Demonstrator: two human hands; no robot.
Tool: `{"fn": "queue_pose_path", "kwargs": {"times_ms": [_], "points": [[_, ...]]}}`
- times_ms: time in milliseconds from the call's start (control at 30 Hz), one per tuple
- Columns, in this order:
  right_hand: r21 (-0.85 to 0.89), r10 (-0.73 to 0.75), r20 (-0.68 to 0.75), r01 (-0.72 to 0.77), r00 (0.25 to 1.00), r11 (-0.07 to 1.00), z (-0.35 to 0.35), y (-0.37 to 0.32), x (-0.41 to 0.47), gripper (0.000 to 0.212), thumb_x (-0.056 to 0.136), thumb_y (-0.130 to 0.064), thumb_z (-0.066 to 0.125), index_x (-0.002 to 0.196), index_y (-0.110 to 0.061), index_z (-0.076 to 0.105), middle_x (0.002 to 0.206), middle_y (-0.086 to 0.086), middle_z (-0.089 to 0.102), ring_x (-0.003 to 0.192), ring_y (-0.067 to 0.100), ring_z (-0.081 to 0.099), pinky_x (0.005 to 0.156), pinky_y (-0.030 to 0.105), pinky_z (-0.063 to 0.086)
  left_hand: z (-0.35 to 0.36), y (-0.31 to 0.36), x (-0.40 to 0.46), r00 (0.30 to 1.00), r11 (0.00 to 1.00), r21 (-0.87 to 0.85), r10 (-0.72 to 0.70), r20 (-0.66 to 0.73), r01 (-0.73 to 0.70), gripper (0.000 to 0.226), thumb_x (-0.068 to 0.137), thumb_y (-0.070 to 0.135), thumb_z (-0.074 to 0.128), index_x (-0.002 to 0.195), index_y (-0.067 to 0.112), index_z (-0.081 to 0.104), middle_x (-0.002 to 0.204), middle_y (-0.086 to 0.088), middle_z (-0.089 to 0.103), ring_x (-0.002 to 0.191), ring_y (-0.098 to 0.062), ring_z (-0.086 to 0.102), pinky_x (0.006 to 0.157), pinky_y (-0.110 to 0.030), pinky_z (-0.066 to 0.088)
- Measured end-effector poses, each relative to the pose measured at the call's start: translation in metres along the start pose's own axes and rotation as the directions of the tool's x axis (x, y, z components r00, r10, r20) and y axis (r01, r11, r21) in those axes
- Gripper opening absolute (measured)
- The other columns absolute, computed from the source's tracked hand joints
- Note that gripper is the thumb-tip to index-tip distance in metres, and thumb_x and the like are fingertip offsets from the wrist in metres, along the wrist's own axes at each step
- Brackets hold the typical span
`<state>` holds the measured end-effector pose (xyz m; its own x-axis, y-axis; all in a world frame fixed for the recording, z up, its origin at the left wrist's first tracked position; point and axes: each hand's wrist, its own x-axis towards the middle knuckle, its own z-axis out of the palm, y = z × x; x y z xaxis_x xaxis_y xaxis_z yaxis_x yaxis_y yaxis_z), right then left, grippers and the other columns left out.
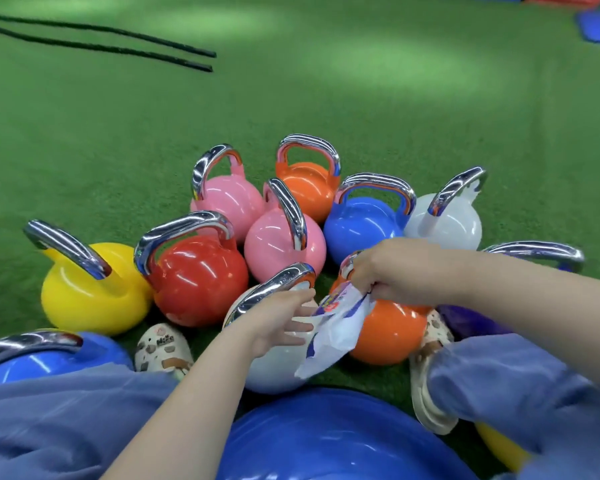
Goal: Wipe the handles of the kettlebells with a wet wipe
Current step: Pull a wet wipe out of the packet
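Head view: a cluster of kettlebells is seen on green turf [291, 81], each with a chrome handle, and the person is crouched over them with knees and patterned shoes at the near edge. A wipe pack [333, 323], white with blue and orange print, is pinched at its top by the right hand [392, 275], whose fingers are curled round the crumpled upper edge; the pack hangs down in front of the near orange kettlebell [392, 330] and hides part of it. Whether a single wipe is already drawn out cannot be told. The left hand [284, 320] is held flat with fingers straight and slightly spread, reaching toward the pack just below the handle [274, 289] of the near white kettlebell [274, 362]; it grips nothing, and contact with the pack is not certain. The step in hand is judged to be the drawing of a wipe, so no handle appears to be under wiping yet and the task is judged to be at an early stage. For the next move, the pack would need to be steadied by the right hand while one sheet is pinched and pulled free by the left; the sheet would then be wrapped round the nearest chrome handle. The red [194, 282], yellow [90, 296] and pink [284, 244] kettlebells stand untouched behind.
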<state>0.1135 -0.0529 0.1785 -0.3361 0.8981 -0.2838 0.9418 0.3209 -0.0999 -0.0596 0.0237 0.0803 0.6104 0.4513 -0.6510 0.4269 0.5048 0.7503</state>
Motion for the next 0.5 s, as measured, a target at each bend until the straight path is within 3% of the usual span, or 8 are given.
{"fn": "queue_pose_path", "kwargs": {"times_ms": [67,100,167,233,300,367,400,500], "points": [[0.036,-0.05,-0.341,0.066,0.939,0.997,-0.012,0.001,-0.007,0.011,0.071,-0.009,0.055,0.073,-0.008,0.066,0.08,0.001,0.063,0.081,0.013,0.047,0.062,0.013,0.029,0.001,0.003,-0.009,0.983,0.951,-0.31,0.055,0.174,0.001,0.035,0.095,0.042,0.044,0.114,0.019,0.064,0.101,-0.002,0.068,0.084,-0.017,0.066,0.076,-0.031,0.05],[0.046,-0.064,-0.468,0.097,0.881,0.994,-0.013,0.0,-0.008,0.016,0.07,-0.011,0.051,0.071,-0.008,0.067,0.078,0.002,0.064,0.08,0.012,0.048,0.065,0.008,0.03,0.003,0.005,-0.013,0.958,0.865,-0.501,0.128,0.255,0.018,0.037,0.096,0.042,0.044,0.116,0.018,0.063,0.105,-0.003,0.068,0.091,-0.018,0.065,0.083,-0.033,0.049],[0.026,-0.053,-0.574,0.082,0.817,0.996,-0.009,0.002,-0.004,0.017,0.068,-0.009,0.051,0.069,-0.009,0.068,0.077,0.003,0.067,0.076,0.011,0.052,0.065,0.008,0.033,0.007,0.015,-0.024,0.916,0.67,-0.738,0.242,0.321,0.082,0.047,0.094,0.044,0.046,0.128,0.013,0.056,0.119,-0.005,0.062,0.108,-0.02,0.06,0.102,-0.035,0.039],[-0.039,-0.019,-0.593,-0.006,0.805,0.999,-0.005,0.002,0.002,0.025,0.06,0.001,0.053,0.071,-0.014,0.069,0.08,-0.001,0.069,0.071,0.013,0.061,0.056,0.014,0.04,0.009,0.022,-0.025,0.918,0.636,-0.772,0.304,0.256,0.005,0.052,0.092,0.045,0.047,0.133,0.012,0.051,0.127,-0.007,0.058,0.116,-0.024,0.056,0.107,-0.038,0.034],[-0.064,0.03,-0.662,-0.097,0.749,0.993,-0.005,0.0,0.006,0.039,0.055,0.004,0.047,0.074,-0.019,0.072,0.081,-0.004,0.07,0.071,0.019,0.065,0.05,0.019,0.042,0.009,0.025,-0.025,0.938,0.647,-0.754,0.317,0.137,-0.108,0.049,0.091,0.043,0.047,0.128,0.011,0.055,0.125,-0.012,0.06,0.115,-0.029,0.057,0.102,-0.045,0.04],[0.004,0.024,-0.736,-0.031,0.677,1.0,-0.004,-0.014,0.006,0.041,0.064,0.001,0.037,0.079,-0.013,0.072,0.083,0.0,0.07,0.077,0.02,0.062,0.058,0.023,0.044,0.01,0.027,-0.027,0.94,0.639,-0.746,0.337,0.055,-0.185,0.046,0.091,0.042,0.046,0.123,0.011,0.059,0.12,-0.015,0.063,0.108,-0.03,0.062,0.095,-0.047,0.045],[0.039,-0.009,-0.731,0.056,0.682,0.998,-0.002,-0.025,0.006,0.041,0.067,-0.003,0.034,0.083,-0.01,0.071,0.085,0.003,0.07,0.08,0.02,0.06,0.064,0.025,0.047,0.011,0.028,-0.029,0.938,0.639,-0.74,0.346,0.032,-0.21,0.045,0.091,0.041,0.046,0.119,0.01,0.061,0.116,-0.015,0.066,0.102,-0.028,0.065,0.09,-0.045,0.049],[0.116,-0.097,-0.6,0.207,0.794,0.971,0.018,-0.058,0.011,0.046,0.068,-0.007,0.032,0.1,-0.01,0.066,0.097,0.003,0.068,0.087,0.019,0.062,0.073,0.027,0.05,0.013,0.029,-0.027,0.94,0.653,-0.705,0.336,-0.057,-0.276,0.043,0.088,0.041,0.049,0.117,0.011,0.061,0.106,-0.013,0.07,0.086,-0.022,0.07,0.071,-0.034,0.059]]}}
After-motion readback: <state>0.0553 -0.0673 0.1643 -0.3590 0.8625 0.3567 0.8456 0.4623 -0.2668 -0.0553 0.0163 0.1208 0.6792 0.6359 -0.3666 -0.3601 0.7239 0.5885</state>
